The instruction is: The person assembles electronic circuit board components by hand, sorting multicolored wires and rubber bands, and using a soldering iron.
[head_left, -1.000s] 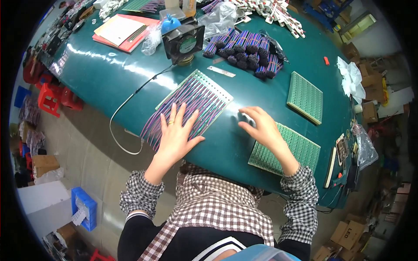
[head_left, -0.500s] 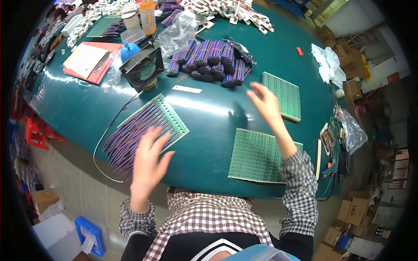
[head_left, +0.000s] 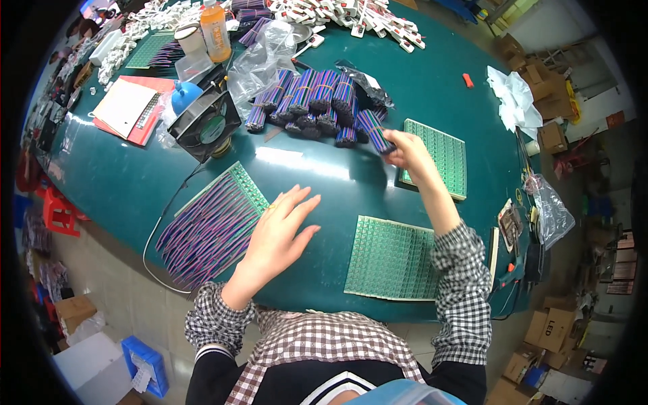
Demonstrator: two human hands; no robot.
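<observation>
Through the head camera I am seeing the right hand [head_left: 410, 155] pinching one end of a purple-and-blue wire bundle [head_left: 372, 129], which is lying at the right edge of the wire pile [head_left: 304, 98], just beside the upper right green panel [head_left: 442, 152]. The left hand [head_left: 278, 229] is spreading its fingers, gripping nothing, at the right edge of the wired panel [head_left: 248, 187]; whether it is touching it I cannot tell. I am judging that the bundle could be slipping or fanning out, since the fingers are holding only its near end, and that neighbouring bundles could be dragging along because they are crowding it. The left wrist could be catching the loose wires [head_left: 196, 236] below it, pulling them out of line, and the cable [head_left: 146, 251] curving beside them could be snagging too. Counting, I am getting two hands, one held bundle, three green panels around the hands, one more panel [head_left: 143, 54] at the far left, one fan [head_left: 206, 128] and one orange bottle [head_left: 216, 34]; the piled bundles are overlapping too much for me to be counting them reliably.
</observation>
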